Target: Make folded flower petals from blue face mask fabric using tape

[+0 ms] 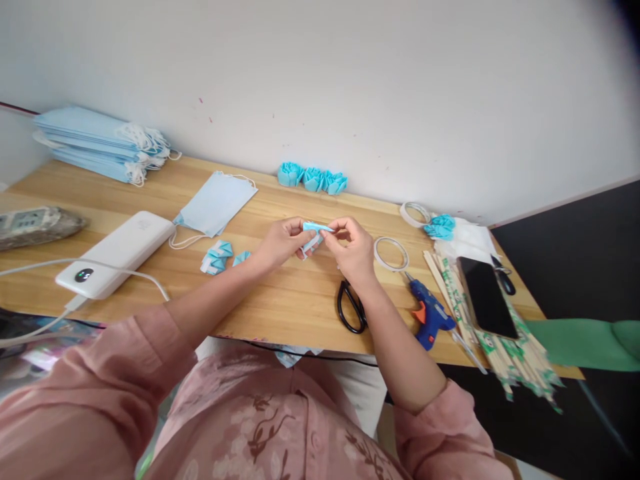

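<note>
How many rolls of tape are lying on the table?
2. One tape roll lies flat just right of the right hand, above the glue gun. The other tape roll lies farther back near the wall, beside a blue rosette. Others may be hidden.

Bright, even daylight — edges bowed, corners darkened.

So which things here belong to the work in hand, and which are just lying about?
In use: left hand and right hand pinching a folded blue piece; folded blue bits.
Lying about: power bank, scissors, glue gun, phone.
</note>
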{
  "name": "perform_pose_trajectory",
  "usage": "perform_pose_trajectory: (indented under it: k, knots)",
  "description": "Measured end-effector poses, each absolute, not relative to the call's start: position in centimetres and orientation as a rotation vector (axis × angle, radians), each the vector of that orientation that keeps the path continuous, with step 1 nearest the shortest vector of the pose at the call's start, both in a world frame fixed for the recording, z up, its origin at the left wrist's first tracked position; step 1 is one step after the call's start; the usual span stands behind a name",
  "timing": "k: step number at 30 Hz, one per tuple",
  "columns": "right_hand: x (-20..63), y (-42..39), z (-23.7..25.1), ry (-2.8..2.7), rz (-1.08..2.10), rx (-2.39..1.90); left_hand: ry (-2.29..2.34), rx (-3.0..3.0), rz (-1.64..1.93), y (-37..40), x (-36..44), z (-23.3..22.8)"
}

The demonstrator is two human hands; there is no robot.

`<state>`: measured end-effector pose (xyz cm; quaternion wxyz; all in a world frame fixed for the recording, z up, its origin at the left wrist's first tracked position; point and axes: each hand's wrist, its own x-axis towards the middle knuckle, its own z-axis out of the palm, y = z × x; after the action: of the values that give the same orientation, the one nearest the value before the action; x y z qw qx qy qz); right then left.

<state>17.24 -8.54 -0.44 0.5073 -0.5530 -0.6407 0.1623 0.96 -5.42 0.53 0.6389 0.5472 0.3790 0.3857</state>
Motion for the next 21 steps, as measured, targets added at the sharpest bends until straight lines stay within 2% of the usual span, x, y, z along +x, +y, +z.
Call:
perform_pose_trajectory:
  k: [11, 21]
  knots:
    - [17.24, -8.61, -0.36, -1.490, 0.463, -1.362, 0.878, 1.304, 0.886, -5.47, 0.97, 0.13]
    - [17.35, -8.54, -0.72, -1.681, 0.047, -1.266, 0.892, 1.329, 0.882, -5.67, 1.05, 0.20]
